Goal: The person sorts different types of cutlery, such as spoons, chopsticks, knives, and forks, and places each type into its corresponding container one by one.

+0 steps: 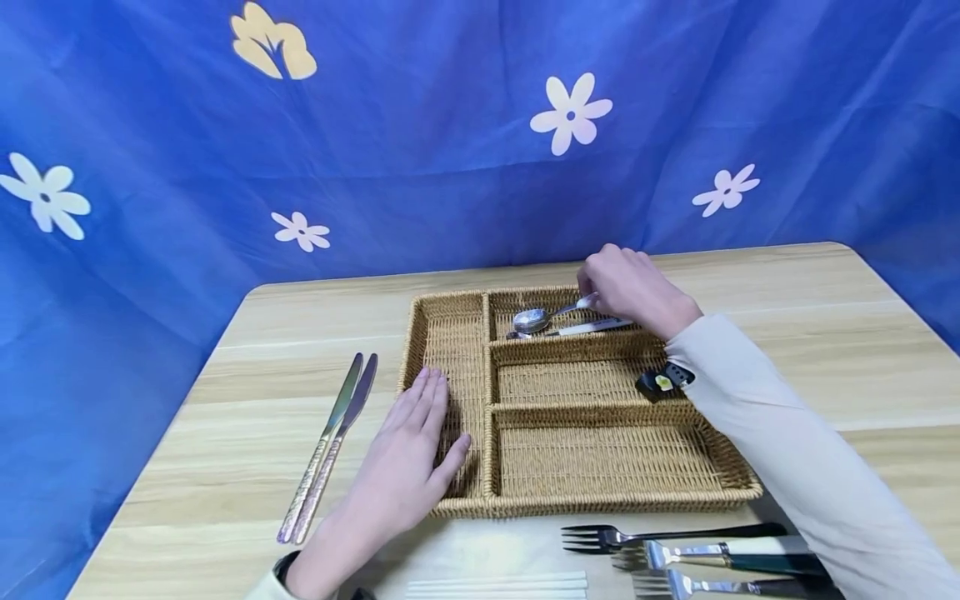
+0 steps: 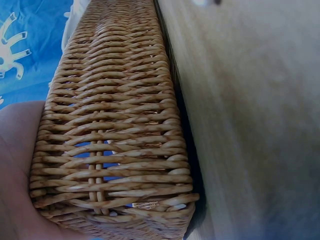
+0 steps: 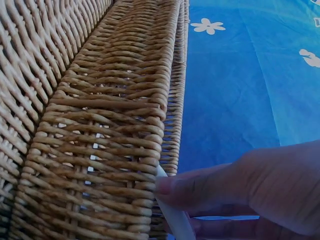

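Pinching a white-handled silver spoon (image 1: 536,319), the right hand (image 1: 628,287) sits centre-right; the straight-fingered left hand (image 1: 408,454) touches a tan wicker tray (image 1: 607,502).

The tray (image 1: 607,502) is woven wicker, matt, ridged and rough. Inside it, the spoon (image 1: 531,320) has a glossy, mirror-like metal bowl. Left of the tray, two knives (image 1: 331,461) have smooth, shiny metal blades and textured, glittering handles. In front of it, forks (image 1: 693,552) show bright metal necks; white sticks (image 1: 497,586) look smooth. Under it, the table (image 1: 825,333) has pale wood grain, smooth with a soft sheen. Behind it hangs creased cloth (image 1: 420,167).
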A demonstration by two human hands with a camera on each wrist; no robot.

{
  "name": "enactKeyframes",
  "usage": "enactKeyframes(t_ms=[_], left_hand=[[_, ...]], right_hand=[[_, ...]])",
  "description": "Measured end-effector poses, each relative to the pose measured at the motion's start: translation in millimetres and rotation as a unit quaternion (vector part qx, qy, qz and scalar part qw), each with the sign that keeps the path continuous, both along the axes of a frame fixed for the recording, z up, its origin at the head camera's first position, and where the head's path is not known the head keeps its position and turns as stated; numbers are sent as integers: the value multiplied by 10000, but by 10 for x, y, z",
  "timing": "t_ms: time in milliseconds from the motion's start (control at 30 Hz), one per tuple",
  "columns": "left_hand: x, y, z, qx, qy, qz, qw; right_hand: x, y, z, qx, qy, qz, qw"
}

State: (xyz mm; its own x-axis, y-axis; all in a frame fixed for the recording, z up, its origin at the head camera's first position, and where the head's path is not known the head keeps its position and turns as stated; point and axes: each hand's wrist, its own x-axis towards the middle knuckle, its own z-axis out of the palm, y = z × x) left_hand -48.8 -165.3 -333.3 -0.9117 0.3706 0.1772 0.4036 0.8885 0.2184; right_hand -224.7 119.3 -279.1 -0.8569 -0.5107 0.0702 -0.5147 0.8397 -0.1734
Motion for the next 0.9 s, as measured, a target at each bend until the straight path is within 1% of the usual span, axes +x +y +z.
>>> enactKeyframes(t_ms=[133,333,467,567,633,767,900], left_hand=[[9,10,-5,36,-2,-11,10000],[9,18,-3,24,-2,-12,10000],[12,17,-12,28,11,-38,10000],[14,19,-22,46,6,-44,10000],[14,20,-25,58,-11,-34,10000],[13,13,-21,52,-12,-34,10000],[8,-3,-10,49,-20,-7,10000]], right_hand=[[-21,-1,-19,17,28,48,10000],[-49,32,-74,158,-47,125,9998],[-47,38,-82,72,191,126,9997],[-14,23,-9,-101,434,99,9990],[13,18,62,-163,517,94,9985],[75,33,204,-181,455,183,9986],[170,87,365,-73,267,289,9992]])
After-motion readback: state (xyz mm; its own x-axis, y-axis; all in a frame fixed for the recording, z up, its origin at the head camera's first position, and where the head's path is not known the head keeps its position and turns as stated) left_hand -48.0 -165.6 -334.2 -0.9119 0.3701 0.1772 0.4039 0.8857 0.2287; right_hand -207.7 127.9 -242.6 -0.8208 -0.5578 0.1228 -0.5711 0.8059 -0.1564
